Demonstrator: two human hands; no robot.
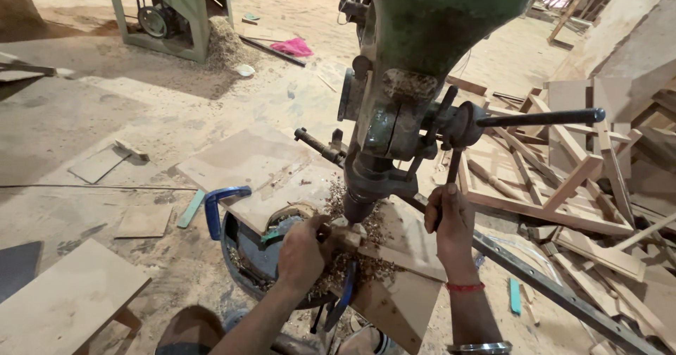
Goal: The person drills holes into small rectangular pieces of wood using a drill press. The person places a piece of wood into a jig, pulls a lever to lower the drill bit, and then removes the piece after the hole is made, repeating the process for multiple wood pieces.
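— Hands first: where were they?

— Left hand [304, 246] was closed over a small wooden block [346, 238], pressing it flat on the board [282, 165] that served as the drill's table. The block sat directly under the chuck [360, 201] of the green drill press [415, 59], near the middle of the scene, with wood shavings [362, 263] heaped around it.

— And the other one?

— Right hand [451, 221] was clenched around the lower end of a dark feed lever [451, 175] that hung down from the hub on the right of the machine. A second long handle [542, 118] stuck out level to the right from the same hub. A red thread [465, 286] circled the right wrist, and a metal bangle [482, 347] sat nearer on that forearm.

— So the hands were apart?

— Apart, yes, the block between them and a little to the left. Whether the bit was touching the wood, I could not tell; the fingers and chips hid it.

— What lay around?

— A blue clamp [218, 203] hooked on the left edge of the board, above a round dark base. Wooden frames [563, 179] were stacked to the right, a green machine [176, 10] stood far left beside a mound of sawdust [227, 45], and a pink cloth [292, 46] lay on the far floor.
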